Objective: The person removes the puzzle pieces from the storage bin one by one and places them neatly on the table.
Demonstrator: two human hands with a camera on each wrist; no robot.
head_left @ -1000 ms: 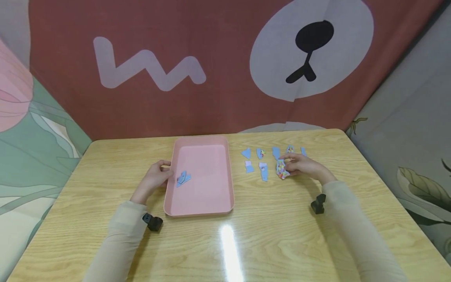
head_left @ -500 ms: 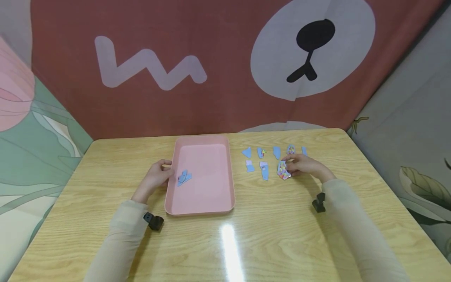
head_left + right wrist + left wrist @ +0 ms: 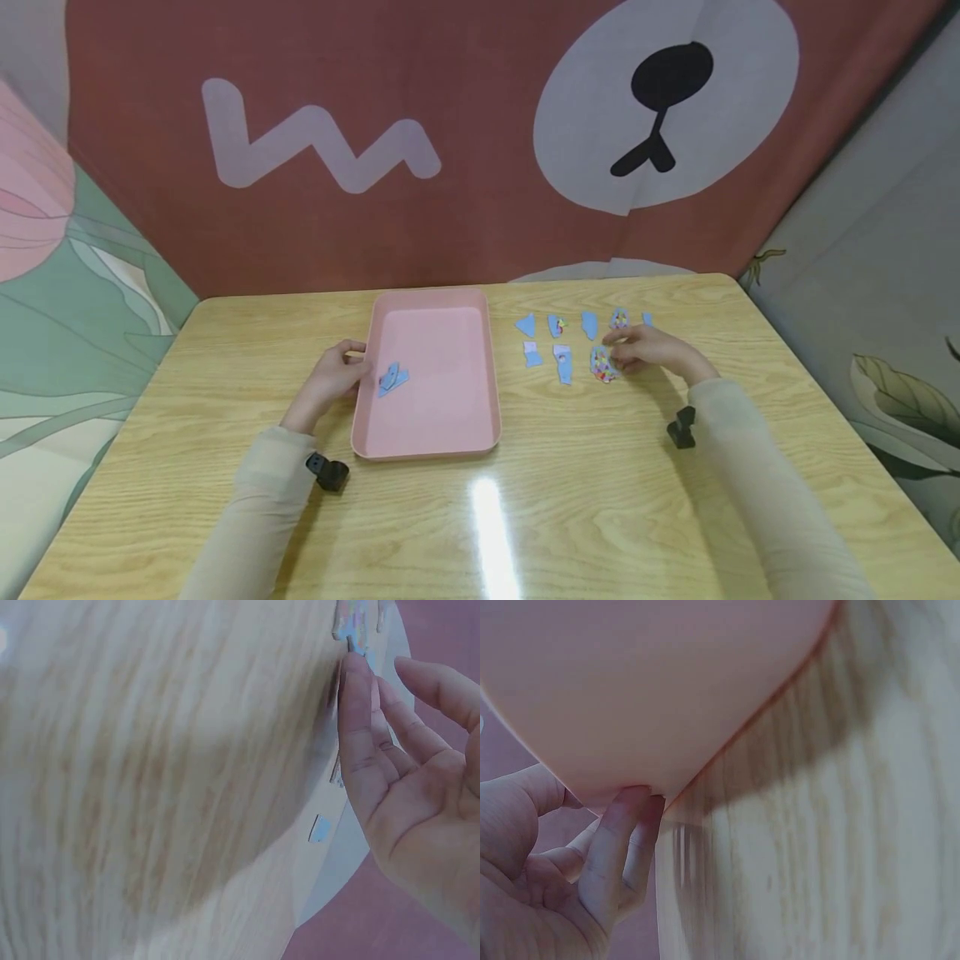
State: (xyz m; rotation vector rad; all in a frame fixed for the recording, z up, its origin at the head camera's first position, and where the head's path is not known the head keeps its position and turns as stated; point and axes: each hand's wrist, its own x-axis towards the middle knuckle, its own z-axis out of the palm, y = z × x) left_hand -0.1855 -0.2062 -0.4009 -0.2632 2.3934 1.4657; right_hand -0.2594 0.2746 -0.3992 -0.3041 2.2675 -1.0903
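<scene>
My left hand [image 3: 335, 371] pinches the left rim of a pink tray [image 3: 435, 429]; in the left wrist view its thumb and fingers [image 3: 615, 825] close on the tray's edge. Two or more small blue flat pieces [image 3: 392, 379] overlap inside the tray. On the right, my right hand [image 3: 651, 350] has its fingertips at the edge of a blue puzzle-like piece [image 3: 602, 364] printed with many colours, which lies flat on the table. The right wrist view shows this hand's thumb apart from its fingers [image 3: 360, 720], and a fingertip touches or nearly touches the colourful piece [image 3: 349, 622].
Two rows of irregular blue pieces lie right of the tray, among them a triangular one [image 3: 527, 325], a plain one [image 3: 589, 325] and a long one [image 3: 563, 364]. The wooden table [image 3: 570, 500] ends at a red cloth [image 3: 337, 233] with a bear print.
The colourful piece, tilted in my right fingers earlier, now lies flat on the table. My right fingers have let go and moved slightly right. The left hand stays on the tray.
</scene>
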